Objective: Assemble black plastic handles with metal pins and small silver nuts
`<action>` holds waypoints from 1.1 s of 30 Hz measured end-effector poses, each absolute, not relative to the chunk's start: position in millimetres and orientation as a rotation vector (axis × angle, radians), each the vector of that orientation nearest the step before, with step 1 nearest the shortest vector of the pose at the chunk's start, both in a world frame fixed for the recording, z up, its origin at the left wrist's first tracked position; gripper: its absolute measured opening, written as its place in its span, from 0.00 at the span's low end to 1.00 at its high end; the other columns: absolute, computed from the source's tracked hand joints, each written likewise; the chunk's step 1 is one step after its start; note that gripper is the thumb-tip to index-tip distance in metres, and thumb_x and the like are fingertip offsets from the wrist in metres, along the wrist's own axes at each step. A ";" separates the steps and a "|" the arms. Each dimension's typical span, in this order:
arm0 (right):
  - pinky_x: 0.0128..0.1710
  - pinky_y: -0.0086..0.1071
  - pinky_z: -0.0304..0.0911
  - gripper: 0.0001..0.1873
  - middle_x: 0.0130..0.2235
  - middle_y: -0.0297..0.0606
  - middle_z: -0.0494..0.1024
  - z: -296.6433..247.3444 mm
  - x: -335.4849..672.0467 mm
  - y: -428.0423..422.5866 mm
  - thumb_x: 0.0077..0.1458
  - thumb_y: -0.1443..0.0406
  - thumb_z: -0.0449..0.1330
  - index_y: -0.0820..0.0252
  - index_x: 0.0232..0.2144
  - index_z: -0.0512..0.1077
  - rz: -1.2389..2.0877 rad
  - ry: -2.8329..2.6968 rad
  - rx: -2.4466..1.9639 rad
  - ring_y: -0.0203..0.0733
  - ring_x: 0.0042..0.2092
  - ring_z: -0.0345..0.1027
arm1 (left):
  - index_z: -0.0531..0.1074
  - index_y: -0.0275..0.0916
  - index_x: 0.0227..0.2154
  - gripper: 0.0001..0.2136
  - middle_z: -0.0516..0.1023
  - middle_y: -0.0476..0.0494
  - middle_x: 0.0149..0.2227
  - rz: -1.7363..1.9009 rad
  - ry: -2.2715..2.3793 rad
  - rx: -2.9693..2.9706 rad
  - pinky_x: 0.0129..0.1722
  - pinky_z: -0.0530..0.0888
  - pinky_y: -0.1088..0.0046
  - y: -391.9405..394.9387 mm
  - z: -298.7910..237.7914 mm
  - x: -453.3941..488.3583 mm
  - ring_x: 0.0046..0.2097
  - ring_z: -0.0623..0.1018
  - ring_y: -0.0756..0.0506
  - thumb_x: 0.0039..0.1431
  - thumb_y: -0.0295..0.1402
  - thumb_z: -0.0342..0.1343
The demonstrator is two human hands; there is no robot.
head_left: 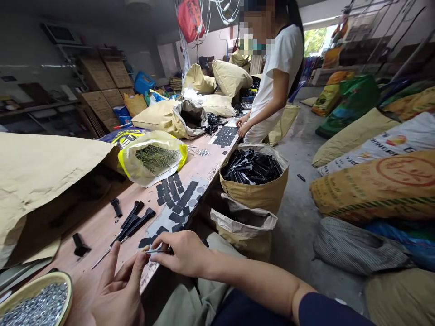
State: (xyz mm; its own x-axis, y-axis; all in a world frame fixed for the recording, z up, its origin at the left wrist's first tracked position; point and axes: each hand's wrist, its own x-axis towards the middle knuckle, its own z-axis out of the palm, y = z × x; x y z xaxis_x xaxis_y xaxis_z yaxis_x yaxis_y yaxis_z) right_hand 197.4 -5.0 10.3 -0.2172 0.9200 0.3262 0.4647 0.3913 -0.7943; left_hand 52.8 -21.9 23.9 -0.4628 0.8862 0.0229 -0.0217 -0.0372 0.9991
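Note:
At the table's front edge, my right hand (186, 254) pinches a thin metal rod (155, 251) between thumb and fingers. The rod's tip reaches my left hand (124, 287), whose thumb presses toward a bent finger while the index finger points up. Whatever lies in that left pinch is too small to make out. Just beyond are black plastic pieces with thin metal shafts (131, 224). Short black plastic pieces (80, 245) lie to the left. Flat black rounded squares (176, 209) are spread in rows on a grey sheet beyond my right hand.
A bowl (70, 290) of small metal parts stands at lower left. Beyond are a large paper sack (50, 167) and a bag of thin pins (156, 158). Sacks (253, 190) stand beside the table, one full of black parts. A co-worker (282, 63) handles black squares farther along.

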 end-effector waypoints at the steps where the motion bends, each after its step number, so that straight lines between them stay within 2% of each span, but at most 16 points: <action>1: 0.41 0.26 0.65 0.13 0.39 0.33 0.83 11.2 198.0 -4.7 0.64 0.54 0.62 0.54 0.44 0.78 0.717 -1.823 -1.190 0.39 0.42 0.78 | 0.70 0.46 0.62 0.36 0.85 0.50 0.36 1.583 1.535 0.957 0.55 0.76 0.66 -22.8 24.4 52.1 0.36 0.84 0.50 0.47 0.35 0.72; 8: 0.39 0.25 0.65 0.10 0.29 0.31 0.79 13.4 195.1 -5.3 0.67 0.62 0.58 0.57 0.35 0.78 0.893 -1.779 -1.108 0.35 0.33 0.74 | 0.68 0.50 0.63 0.43 0.85 0.47 0.38 1.494 1.494 1.016 0.62 0.69 0.50 -22.6 19.4 50.1 0.44 0.84 0.41 0.41 0.39 0.74; 12: 0.36 0.25 0.64 0.08 0.29 0.30 0.79 4.8 203.4 4.9 0.64 0.60 0.61 0.56 0.40 0.77 0.928 -1.695 -1.106 0.36 0.32 0.74 | 0.63 0.55 0.66 0.45 0.81 0.44 0.53 1.402 1.448 1.046 0.63 0.68 0.46 -18.7 13.5 34.6 0.57 0.79 0.35 0.42 0.41 0.72; 14: 0.38 0.27 0.65 0.08 0.32 0.32 0.81 0.3 223.1 17.5 0.64 0.59 0.60 0.56 0.40 0.77 0.825 -1.679 -1.174 0.37 0.35 0.75 | 0.63 0.54 0.66 0.42 0.77 0.43 0.59 1.464 1.549 1.108 0.62 0.69 0.46 -19.6 14.8 15.5 0.59 0.77 0.34 0.45 0.43 0.69; 18: 0.42 0.31 0.64 0.10 0.39 0.37 0.81 -11.1 278.8 58.0 0.63 0.60 0.57 0.55 0.37 0.78 0.296 -1.614 -1.545 0.42 0.40 0.74 | 0.75 0.43 0.58 0.27 0.79 0.37 0.54 1.478 2.336 1.274 0.61 0.70 0.48 -29.3 22.7 -40.9 0.54 0.78 0.32 0.56 0.46 0.58; 20: 0.41 0.35 0.63 0.11 0.41 0.44 0.80 -22.4 296.6 78.6 0.62 0.62 0.56 0.59 0.36 0.78 0.232 -1.616 -1.581 0.45 0.39 0.73 | 0.78 0.37 0.52 0.24 0.80 0.33 0.51 1.300 2.661 1.394 0.61 0.69 0.51 -34.2 23.4 -69.7 0.55 0.77 0.31 0.60 0.45 0.52; 22: 0.39 0.34 0.63 0.13 0.40 0.44 0.79 -37.1 302.5 91.4 0.62 0.60 0.55 0.58 0.34 0.78 0.158 -1.740 -1.597 0.45 0.40 0.72 | 0.80 0.32 0.48 0.23 0.80 0.30 0.49 1.049 2.781 1.504 0.60 0.68 0.52 -36.2 20.5 -93.6 0.55 0.75 0.30 0.61 0.42 0.50; 24: 0.38 0.34 0.63 0.14 0.39 0.42 0.78 -51.2 300.8 96.4 0.63 0.59 0.54 0.56 0.32 0.78 0.207 -1.940 -1.508 0.44 0.40 0.72 | 0.81 0.32 0.46 0.22 0.80 0.29 0.48 0.791 2.817 1.528 0.58 0.69 0.52 -35.0 16.3 -110.2 0.54 0.75 0.29 0.61 0.42 0.50; 27: 0.37 0.34 0.63 0.16 0.40 0.40 0.78 -62.9 296.1 100.4 0.63 0.57 0.54 0.55 0.33 0.78 0.272 -2.063 -1.430 0.42 0.38 0.72 | 0.82 0.38 0.42 0.19 0.82 0.32 0.47 0.536 2.758 1.443 0.50 0.71 0.55 -30.2 15.1 -121.2 0.51 0.76 0.30 0.61 0.43 0.51; 30: 0.35 0.34 0.61 0.16 0.38 0.42 0.78 -62.0 292.4 107.9 0.62 0.57 0.53 0.57 0.32 0.77 0.120 -1.939 -1.564 0.43 0.37 0.72 | 0.82 0.42 0.38 0.15 0.84 0.36 0.42 0.450 2.683 1.336 0.44 0.71 0.58 -25.8 22.0 -122.1 0.47 0.79 0.32 0.60 0.42 0.52; 33: 0.33 0.32 0.60 0.15 0.38 0.40 0.77 -56.5 288.2 112.7 0.62 0.60 0.54 0.56 0.30 0.77 0.161 -2.109 -1.439 0.42 0.38 0.72 | 0.82 0.43 0.33 0.13 0.84 0.37 0.39 0.441 2.685 1.282 0.44 0.70 0.58 -23.3 29.1 -120.4 0.45 0.80 0.32 0.59 0.40 0.54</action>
State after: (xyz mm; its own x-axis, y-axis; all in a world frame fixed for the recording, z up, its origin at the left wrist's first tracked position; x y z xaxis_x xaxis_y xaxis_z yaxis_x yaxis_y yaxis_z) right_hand 288.2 112.7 -56.5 -0.2537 0.8856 0.3891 0.8161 0.4119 -0.4053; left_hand -120.4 -23.3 29.1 -0.6297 0.7769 0.0056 0.7378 0.5957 0.3175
